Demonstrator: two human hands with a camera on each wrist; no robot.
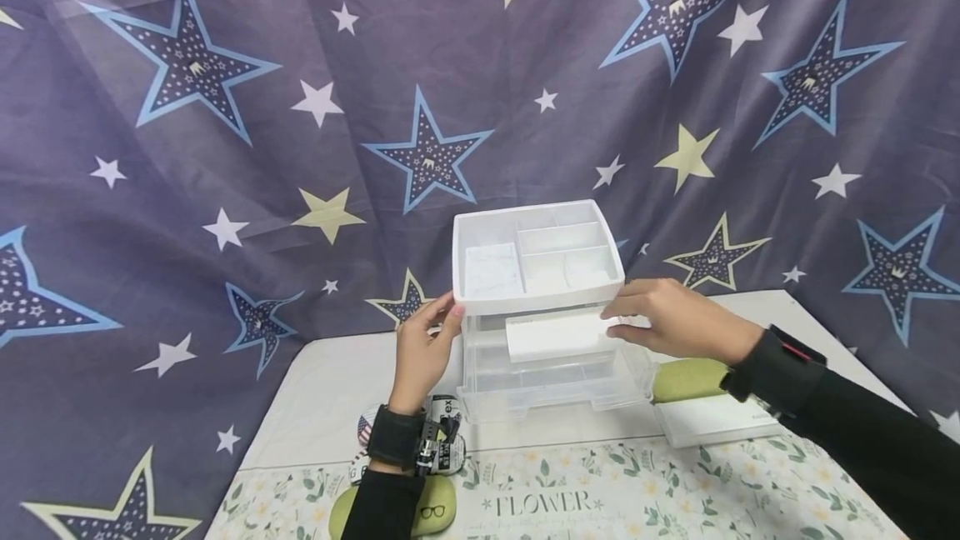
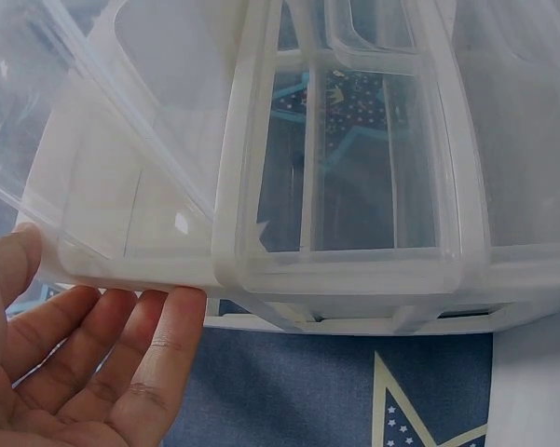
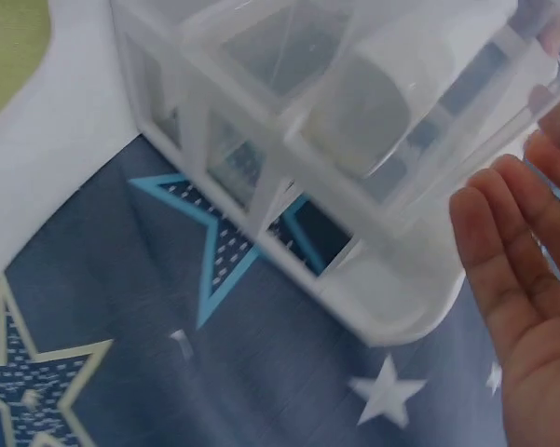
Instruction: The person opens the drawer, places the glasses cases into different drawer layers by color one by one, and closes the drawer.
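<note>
A white drawer organizer (image 1: 487,304) with a divided tray on top and clear drawers stands in the middle of the table in the head view. My left hand (image 1: 420,352) holds its upper left front corner, thumb in front. In the left wrist view, the fingertips (image 2: 184,300) lie along the pale edge. A white box (image 1: 551,336) lies lengthwise at the upper drawer; my right hand (image 1: 667,315) pinches its right end. Below it, a clear drawer (image 1: 540,397) sticks out toward me. The right wrist view shows the right fingers (image 3: 484,242) beside the organizer, thumb hidden.
Front left, a green glasses case (image 1: 438,507) lies partly under my left sleeve, with a black-and-white printed item (image 1: 448,452) behind it. To the right are another green case (image 1: 686,382) and a white box (image 1: 712,422). A floral mat (image 1: 540,511) covers the front; a star-patterned curtain (image 1: 300,190) hangs behind.
</note>
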